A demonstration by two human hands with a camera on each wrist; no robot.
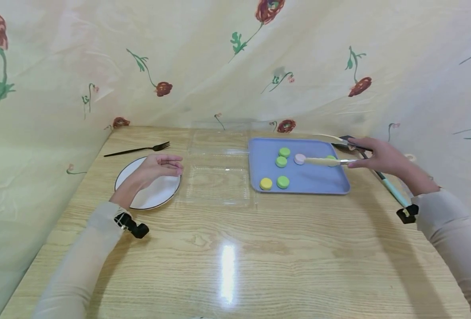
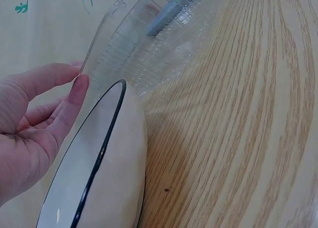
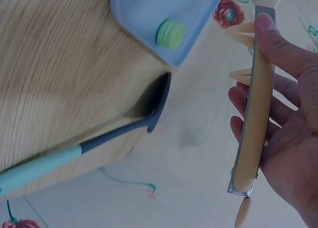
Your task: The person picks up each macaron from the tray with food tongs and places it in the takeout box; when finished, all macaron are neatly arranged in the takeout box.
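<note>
My right hand [image 1: 383,156] holds a pair of tongs [image 3: 258,114] with beige tips and handle inlays, thumb on one arm and fingers on the other side. The arms stand spread apart in the head view; the nearer beige tip overlaps the tray and ends beside a lilac macaron [image 1: 299,159]. On the blue tray [image 1: 311,184] also lie several green macarons [image 1: 283,182] and a yellow macaron [image 1: 265,184]. Over the white dark-rimmed plate [image 1: 156,195] hovers my left hand [image 1: 156,168], fingers extended and fingertips near the left edge of a clear plastic box [image 1: 219,184].
Behind the plate lies a black fork [image 1: 137,151]. The clear box's raised lid [image 1: 219,141] leans back toward the flowered cloth [image 1: 203,57]. Right of the tray, a spatula [image 3: 42,171] with a turquoise handle and dark head lies along the table's edge, under my right arm.
</note>
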